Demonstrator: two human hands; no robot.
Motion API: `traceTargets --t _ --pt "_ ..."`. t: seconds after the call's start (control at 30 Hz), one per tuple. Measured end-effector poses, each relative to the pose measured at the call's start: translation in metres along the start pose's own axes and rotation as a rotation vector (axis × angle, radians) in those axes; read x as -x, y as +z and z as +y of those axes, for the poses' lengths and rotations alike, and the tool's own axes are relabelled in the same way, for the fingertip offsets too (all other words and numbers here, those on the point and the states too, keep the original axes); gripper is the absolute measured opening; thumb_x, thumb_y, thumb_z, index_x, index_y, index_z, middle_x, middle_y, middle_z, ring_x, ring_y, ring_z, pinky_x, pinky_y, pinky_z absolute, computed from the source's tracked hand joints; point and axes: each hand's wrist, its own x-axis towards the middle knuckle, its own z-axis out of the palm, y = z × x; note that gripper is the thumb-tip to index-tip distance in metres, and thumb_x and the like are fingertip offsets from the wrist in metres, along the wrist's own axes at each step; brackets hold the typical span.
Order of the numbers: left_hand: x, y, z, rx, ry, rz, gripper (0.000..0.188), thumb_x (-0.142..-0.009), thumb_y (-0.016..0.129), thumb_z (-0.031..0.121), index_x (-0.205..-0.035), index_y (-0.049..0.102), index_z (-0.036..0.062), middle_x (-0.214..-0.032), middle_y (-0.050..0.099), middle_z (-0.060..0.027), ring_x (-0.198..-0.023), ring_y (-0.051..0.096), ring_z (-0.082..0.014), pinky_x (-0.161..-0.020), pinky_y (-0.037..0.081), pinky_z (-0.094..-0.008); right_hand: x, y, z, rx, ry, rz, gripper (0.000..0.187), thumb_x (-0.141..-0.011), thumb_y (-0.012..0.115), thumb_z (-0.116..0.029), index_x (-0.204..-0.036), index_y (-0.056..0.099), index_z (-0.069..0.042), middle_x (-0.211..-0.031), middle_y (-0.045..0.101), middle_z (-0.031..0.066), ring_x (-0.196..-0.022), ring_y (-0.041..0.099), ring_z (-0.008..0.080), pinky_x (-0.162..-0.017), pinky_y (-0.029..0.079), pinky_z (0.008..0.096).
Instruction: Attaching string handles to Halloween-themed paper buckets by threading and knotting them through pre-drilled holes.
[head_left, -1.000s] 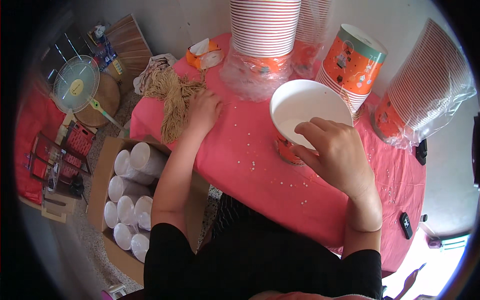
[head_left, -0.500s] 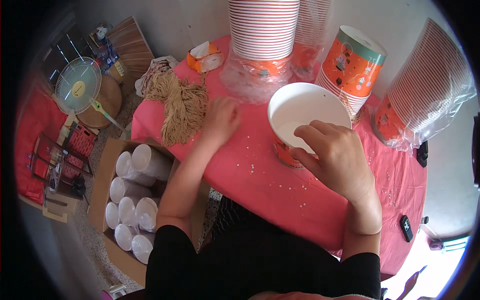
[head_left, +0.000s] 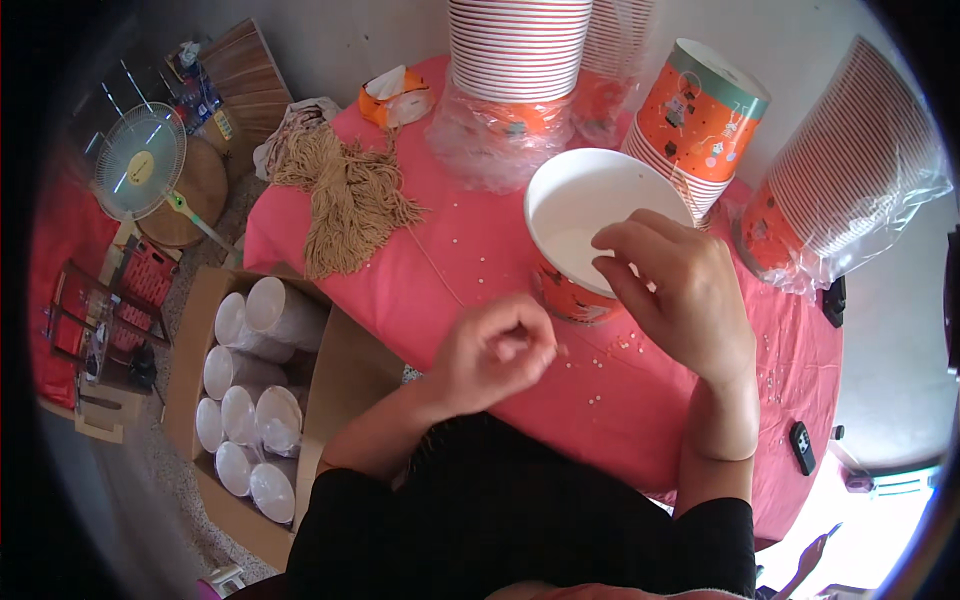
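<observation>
My left hand (head_left: 497, 350) is in front of the table's near edge, its fingers curled closed. A thin tan cord strand (head_left: 432, 262) runs to it from a loose bundle of tan cord (head_left: 358, 205) at the table's left. A white paper bucket with an orange printed outside (head_left: 575, 205) stands upright, its mouth facing up. My right hand (head_left: 685, 290) is over the bucket's near right side, thumb and fingers curled toward each other. What its fingers hold, if anything, is too small or hidden to make out.
On the red tablecloth (head_left: 490, 240) small pale round bits lie scattered. Stacked paper buckets (head_left: 515, 50) stand behind, with an orange stack (head_left: 690, 115) and a plastic-wrapped stack (head_left: 835, 170) at right. A carton of wrapped white cups (head_left: 335, 400) sits at lower left. A black remote (head_left: 802, 448) lies at right.
My left hand has moved from beside the cord bundle toward me and right, drawing a strand out. My right hand stays by the bucket with its fingers slightly shifted.
</observation>
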Motion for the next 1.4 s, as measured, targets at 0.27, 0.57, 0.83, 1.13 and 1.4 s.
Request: traceTargets --t 0.27,0.57,0.83,1.13,1.4 --pt "-0.027 0.003 -0.014 -0.566 0.281 0.274 0.013 -0.08 0.067 -0.006 -0.088 0.058 0.0004 -0.08 0.058 -0.0027 -0.065 0.056 -0.0076 -0.057 0.048 -0.0226 0.0 0.01 0.019 -0.09 0.018 -0.12 0.008 -0.084 0.064 -0.005 -0.09 0.065 -0.002 -0.083 0.065 0.0129 -0.073 0.065 0.0326 -0.062 0.05 0.0387" --pt "-0.032 0.007 -0.022 -0.714 0.398 0.321 0.016 -0.077 0.068 -0.008 -0.087 0.057 -0.0002 -0.079 0.059 -0.0068 -0.066 0.062 -0.0141 -0.056 0.052 -0.0248 -0.001 0.016 0.023 -0.255 0.067 -0.224 0.009 -0.084 0.061 -0.009 -0.083 0.067 -0.003 -0.075 0.066 0.0165 -0.069 0.065 0.0362 -0.062 0.05 0.043" --pt "-0.033 0.012 -0.026 -0.722 0.418 0.347 0.018 -0.076 0.07 -0.007 -0.087 0.058 0.001 -0.078 0.059 -0.0066 -0.063 0.059 -0.0132 -0.052 0.048 -0.0251 0.0 0.015 0.028 -0.288 0.111 -0.278 0.01 -0.084 0.06 -0.008 -0.085 0.069 -0.003 -0.076 0.067 0.0153 -0.073 0.066 0.0339 -0.067 0.05 0.0417" --pt "-0.038 0.015 -0.029 -0.758 0.532 0.378 0.02 -0.075 0.074 -0.007 -0.087 0.06 0.0024 -0.075 0.06 -0.0066 -0.06 0.058 -0.0156 -0.05 0.045 -0.0258 -0.007 0.016 0.043 -0.5 0.143 -0.432 0.009 -0.083 0.064 -0.002 -0.091 0.069 0.001 -0.074 0.067 0.0062 -0.067 0.061 0.0119 -0.062 0.048 0.0272" --pt "-0.033 0.015 -0.032 -0.654 0.412 0.368 0.019 -0.08 0.073 -0.003 -0.093 0.06 0.0018 -0.08 0.063 -0.004 -0.06 0.055 -0.0075 -0.049 0.043 -0.0225 -0.007 0.018 0.043 -0.319 0.099 -0.353 0.003 -0.084 0.062 -0.003 -0.084 0.063 0.0 -0.069 0.062 0.0043 -0.066 0.059 0.0105 -0.059 0.047 0.0273"
